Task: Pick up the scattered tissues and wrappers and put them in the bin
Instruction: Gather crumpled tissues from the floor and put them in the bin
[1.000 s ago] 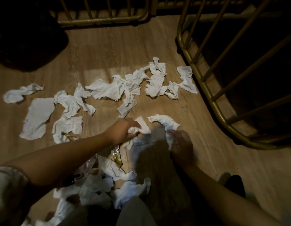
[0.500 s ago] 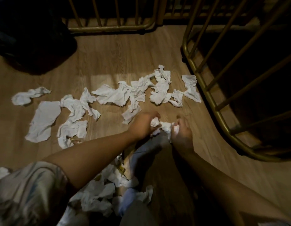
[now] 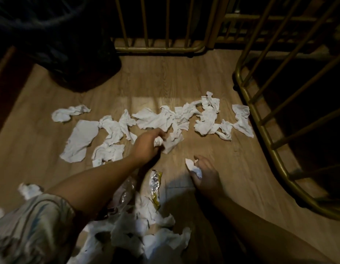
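**Head view: both hands loaded, most litter still on the floor**

Head view shows a person crouched over a wooden floor [image 3: 213, 168] strewn with white tissues.

**Hand state**
- Left hand [image 3: 146, 145]: fingers curled tight around a balled tissue [image 3: 158, 142], knuckles just touching the near edge of the far row of tissues [image 3: 165, 119].
- Right hand [image 3: 205, 174]: thumb and fingers pinch a small crumpled tissue [image 3: 194, 166]; the outer fingers look partly spread, though blur hides detail.

**Location of task items**
- The far row runs left to right across the middle of the floor, from a lone crumpled piece [image 3: 68, 113] at far left to a strip [image 3: 241, 119] beside the gold metal rail [image 3: 260, 130] at right.
- A near pile of tissues [image 3: 146, 231] lies by the person's legs, with a yellow-and-silver wrapper [image 3: 156, 185] and a clear plastic wrapper [image 3: 125, 195] on it.

**Containers**
- A dark rounded shape [image 3: 60, 44] at far left is probably the bin with a black liner. Its opening and contents cannot be made out.

**Risks from here**
- Both hands already hold paper. Grabbing more with full fingers is likely to let a ball slip out.
- Thin tissue may tear if pulled from the overlapping row, leaving scraps.
- The strip next to the rail could be pushed under it by a careless sweep.
- Dim light makes small pieces easy to miss.
- The bin sits well apart from the hands, so loose wads could drop on the way.
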Tool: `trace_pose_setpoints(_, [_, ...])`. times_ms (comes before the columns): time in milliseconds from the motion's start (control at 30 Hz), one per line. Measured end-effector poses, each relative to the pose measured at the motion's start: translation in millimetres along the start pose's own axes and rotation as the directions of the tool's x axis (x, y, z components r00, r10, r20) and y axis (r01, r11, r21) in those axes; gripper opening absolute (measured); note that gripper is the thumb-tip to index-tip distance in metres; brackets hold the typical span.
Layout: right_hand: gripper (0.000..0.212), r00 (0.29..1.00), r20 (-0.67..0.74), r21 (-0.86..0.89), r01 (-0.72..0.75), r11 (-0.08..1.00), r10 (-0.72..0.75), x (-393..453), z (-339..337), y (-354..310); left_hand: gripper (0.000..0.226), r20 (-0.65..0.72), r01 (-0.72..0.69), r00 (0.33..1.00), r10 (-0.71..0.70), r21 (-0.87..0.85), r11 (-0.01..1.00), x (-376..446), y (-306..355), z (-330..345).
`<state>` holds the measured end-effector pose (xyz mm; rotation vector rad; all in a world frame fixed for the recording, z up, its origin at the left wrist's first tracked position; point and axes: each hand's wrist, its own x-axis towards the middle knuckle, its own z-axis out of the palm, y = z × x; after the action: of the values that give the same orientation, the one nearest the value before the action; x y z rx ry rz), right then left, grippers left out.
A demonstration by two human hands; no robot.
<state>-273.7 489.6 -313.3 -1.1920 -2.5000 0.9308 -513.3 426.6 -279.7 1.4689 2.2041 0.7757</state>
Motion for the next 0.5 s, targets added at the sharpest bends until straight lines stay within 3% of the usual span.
trace_pose_setpoints(133, [0.042,0.999,-0.046,0.165,-0.012,0.986,0.02,34.8,-3.6,-52.6,0.078,-0.129,0.178,0.97,-0.205,-0.194,0.965,-3.1,-8.8,-32.4])
trace_pose_setpoints(267, [0.033,0.997,-0.046,0.189,0.066,0.98,-0.058,80.3,-1.0,-111.4,0.084,-0.22,0.255,0.916,-0.337,-0.33,0.909,8.5,3.6,-84.0])
trace_pose_setpoints(367, [0.021,0.997,-0.054,0.213,0.071,0.974,-0.06,109.5,-5.3,-160.9,0.072,-0.271,0.301,0.85,-0.452,-0.453,0.839,16.7,12.0,-127.7])
trace_pose_setpoints(467, [0.045,0.991,-0.117,0.304,0.098,0.947,-0.065,136.3,-17.8,-215.6,0.041,-0.275,0.225,0.809,-0.52,-0.672,0.706,23.5,15.7,-175.2])
trace_pose_setpoints(500, [0.053,0.989,-0.13,0.34,0.114,0.934,-0.074,144.8,-23.1,-235.6,0.04,-0.257,0.205,0.808,-0.529,-0.72,0.663,25.6,15.9,-191.9])
